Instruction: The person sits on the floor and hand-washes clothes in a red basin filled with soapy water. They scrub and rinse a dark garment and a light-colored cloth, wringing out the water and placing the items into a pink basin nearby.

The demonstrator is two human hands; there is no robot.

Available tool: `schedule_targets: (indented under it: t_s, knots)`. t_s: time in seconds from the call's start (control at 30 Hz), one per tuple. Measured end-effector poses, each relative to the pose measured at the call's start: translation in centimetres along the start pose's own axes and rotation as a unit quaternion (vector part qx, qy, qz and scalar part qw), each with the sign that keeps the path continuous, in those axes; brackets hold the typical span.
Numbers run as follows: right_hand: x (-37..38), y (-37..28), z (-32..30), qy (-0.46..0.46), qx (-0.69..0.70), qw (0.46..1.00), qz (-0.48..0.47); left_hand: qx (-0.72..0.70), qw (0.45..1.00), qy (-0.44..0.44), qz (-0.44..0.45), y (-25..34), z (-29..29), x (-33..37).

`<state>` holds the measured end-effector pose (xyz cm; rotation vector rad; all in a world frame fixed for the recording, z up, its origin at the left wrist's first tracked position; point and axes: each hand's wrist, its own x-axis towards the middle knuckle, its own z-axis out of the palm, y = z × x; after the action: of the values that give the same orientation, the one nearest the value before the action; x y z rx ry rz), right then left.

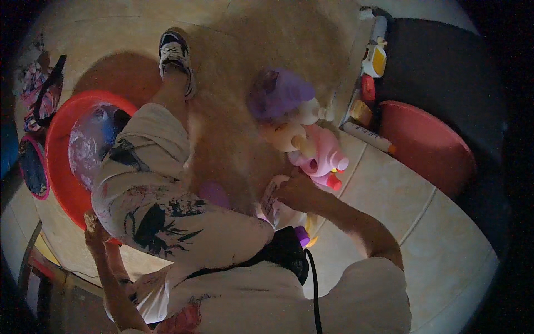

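The light is dim and brownish, with grain in the darker parts. The tiled floor (pixel 445 253) is palest at lower right; a soft shadow falls above the red basin (pixel 60 125). Small glints mark the clear plastic bag (pixel 84 146). Straight lines bow toward the rim, where corners fade to black.

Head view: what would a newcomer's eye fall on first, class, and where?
The big red basin on the left draws the eye first, with clear plastic inside and the left hand at its lower rim. Next comes the cluster of bottles just right of the middle, with the right hand at its lower end. The pink tub at the right also stands out.
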<state>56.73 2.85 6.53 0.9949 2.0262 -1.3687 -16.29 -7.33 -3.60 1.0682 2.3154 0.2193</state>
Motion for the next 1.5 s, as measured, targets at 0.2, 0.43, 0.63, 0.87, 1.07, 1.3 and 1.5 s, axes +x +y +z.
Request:
schedule_targets:
  t_s: [0.2,0.43,0.63,0.87,1.07,1.3,1.5]
  knots:
    - [4.4,3.0,19.8,-0.017,-0.156,0.987,0.024,0.061,0.996,-0.057,0.034,2.8,2.8,1.0]
    - [4.2,2.2,23.4,-0.070,-0.106,0.990,0.055,-0.122,0.986,-0.111,-0.009,4.7,3.5,-0.2]
    - [3.0,3.8,22.5,-0.081,-0.055,0.990,0.104,-0.117,0.985,-0.057,-0.110,6.1,4.6,-1.6]
    - [4.5,7.4,19.8,-0.080,0.003,0.985,0.155,-0.415,0.874,-0.239,-0.084,7.1,4.8,-3.9]
    - [4.9,12.2,8.3,-0.086,0.232,0.934,0.259,-0.134,0.980,0.002,0.145,6.2,2.2,-6.3]
    - [4.4,-17.1,-19.2,0.420,0.213,0.879,0.073,-0.456,0.877,0.078,0.128,12.6,-1.9,-10.5]
    - [12.2,-36.2,-17.2,0.160,0.091,0.936,-0.302,-0.557,0.797,0.021,0.235,19.4,-8.8,-17.0]
